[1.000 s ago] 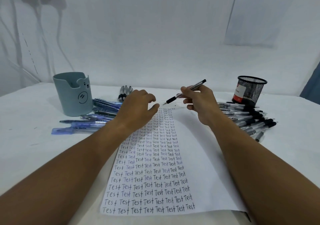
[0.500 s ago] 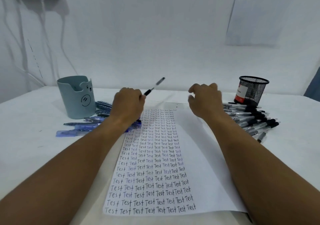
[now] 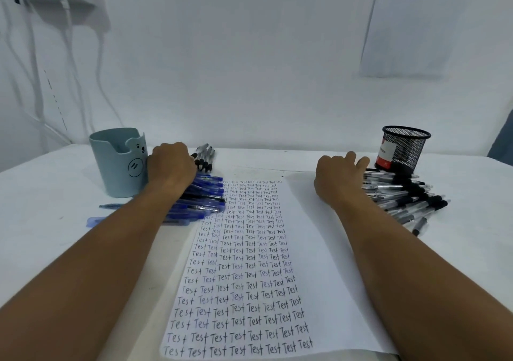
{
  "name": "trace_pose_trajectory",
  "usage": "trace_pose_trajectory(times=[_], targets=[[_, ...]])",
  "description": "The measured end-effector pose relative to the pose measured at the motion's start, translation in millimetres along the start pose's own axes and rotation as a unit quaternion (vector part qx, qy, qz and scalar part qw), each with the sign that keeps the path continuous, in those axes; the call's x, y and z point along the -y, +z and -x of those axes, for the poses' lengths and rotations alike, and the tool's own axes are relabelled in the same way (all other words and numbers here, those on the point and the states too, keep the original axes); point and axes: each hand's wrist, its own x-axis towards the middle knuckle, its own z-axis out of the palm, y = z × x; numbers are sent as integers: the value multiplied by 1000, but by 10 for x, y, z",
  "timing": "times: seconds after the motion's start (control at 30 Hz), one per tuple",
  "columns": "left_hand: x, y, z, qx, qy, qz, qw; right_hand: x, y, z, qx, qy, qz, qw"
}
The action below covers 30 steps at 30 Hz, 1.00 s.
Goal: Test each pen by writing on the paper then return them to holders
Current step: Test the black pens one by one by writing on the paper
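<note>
A white paper sheet (image 3: 319,249) covered with rows of the handwritten word "Test" lies in the middle of the table. My left hand (image 3: 170,167) is curled beside the blue bear-faced holder (image 3: 119,163). It grips a black pen (image 3: 194,155) whose end pokes out toward a small group of black pens (image 3: 205,158). Blue pens (image 3: 202,197) lie in a heap under my left wrist. My right hand (image 3: 338,178) reaches with loose fingers onto the pile of black pens (image 3: 402,197) in front of the black mesh holder (image 3: 402,149). It holds nothing.
The white table (image 3: 41,194) runs up to a white wall. Cables hang down the wall at the left, and a printed sheet (image 3: 410,27) is stuck to it at the upper right. A blue pen and a flat blue piece (image 3: 95,220) lie apart at the left.
The black pen passed from my right hand to my left. My left hand carried it back and left to the small group of black pens. My right hand moved right onto the black pen pile.
</note>
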Motion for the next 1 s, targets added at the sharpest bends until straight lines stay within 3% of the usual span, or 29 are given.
trace_pose_trajectory(times=[0.73,0.9,1.0], targets=[[-70,61,-15,36,-6,-9,999,-49,161,-117,-33,6,54,998],[-243,-66,214,16,75,-8,997,-38,136,-149,-108,-49,-14,993],[-347,-108,334,47,138,24,989,-12,93,-172,-181,-118,-88,972]])
